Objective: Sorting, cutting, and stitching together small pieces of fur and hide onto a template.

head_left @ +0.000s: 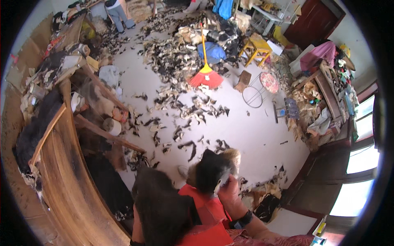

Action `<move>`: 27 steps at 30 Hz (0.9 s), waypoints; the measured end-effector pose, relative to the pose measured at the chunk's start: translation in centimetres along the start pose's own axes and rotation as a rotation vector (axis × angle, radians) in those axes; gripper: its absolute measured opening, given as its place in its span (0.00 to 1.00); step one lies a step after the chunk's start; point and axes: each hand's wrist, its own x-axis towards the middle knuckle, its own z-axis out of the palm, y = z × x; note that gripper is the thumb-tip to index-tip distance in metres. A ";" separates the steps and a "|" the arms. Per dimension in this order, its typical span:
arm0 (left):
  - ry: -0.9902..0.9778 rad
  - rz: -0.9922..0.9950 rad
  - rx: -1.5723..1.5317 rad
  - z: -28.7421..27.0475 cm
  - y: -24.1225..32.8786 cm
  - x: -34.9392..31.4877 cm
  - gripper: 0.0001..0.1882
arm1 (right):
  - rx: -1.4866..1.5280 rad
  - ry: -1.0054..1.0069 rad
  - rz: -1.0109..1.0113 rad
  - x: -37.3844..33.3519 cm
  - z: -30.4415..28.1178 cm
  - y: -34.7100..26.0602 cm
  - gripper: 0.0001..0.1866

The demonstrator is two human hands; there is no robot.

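Observation:
My right hand [230, 194] is closed on a piece of fur [211, 170], black with a tan edge, raised above my lap. A strip of my left hand or forearm [138, 227] shows beside a larger dark fur piece [160, 205]. That fur covers the left fingers, so their grip is hidden. Red cloth [201, 205] lies across my lap beneath both furs. A dark band circles my right wrist.
Fur scraps [188, 106] litter the pale floor ahead. A red broom [206, 78] stands among them, near a yellow stool [256, 49]. At my left is a wooden board [69, 176]. Fur and clutter [308, 102] line the right wall. A person's legs [119, 18] appear far left.

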 end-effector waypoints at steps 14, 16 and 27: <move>0.243 -0.095 -0.574 6.7 4.6 0.8 0.41 | -0.075 -0.041 0.016 -2.3 4.3 1.1 0.18; 0.254 -0.100 -0.611 6.8 4.1 0.8 0.41 | -0.087 -0.112 0.023 -2.3 4.2 1.2 0.18; 0.323 -0.147 -0.777 5.4 -1.4 -1.0 0.41 | -0.260 -0.400 0.050 -3.3 7.2 2.3 0.15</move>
